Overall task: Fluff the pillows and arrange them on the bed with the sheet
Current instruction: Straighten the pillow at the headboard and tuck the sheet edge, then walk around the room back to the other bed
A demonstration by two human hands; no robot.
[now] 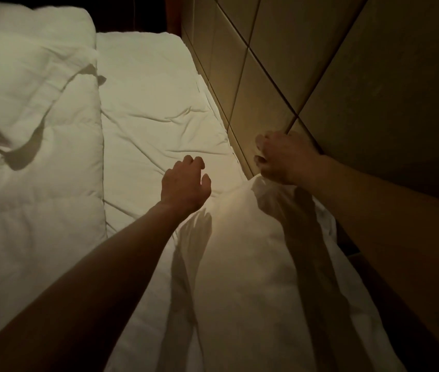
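A white pillow [245, 253] lies lengthways under my arms, near the headboard. My right hand [280, 158] grips its far top corner, fingers closed on the fabric, right against the headboard. My left hand [186, 183] hovers just above the pillow's far left edge, fingers loosely curled and apart, holding nothing. The white sheet [154, 108] covers the mattress beyond the pillow and shows several creases. A thick white duvet [33, 162] is bunched over the left side of the bed.
A padded headboard [333, 63] with diamond-shaped panels runs along the right, close to my right hand. A dark gap [132, 12] lies past the far end of the mattress. The light is dim and warm.
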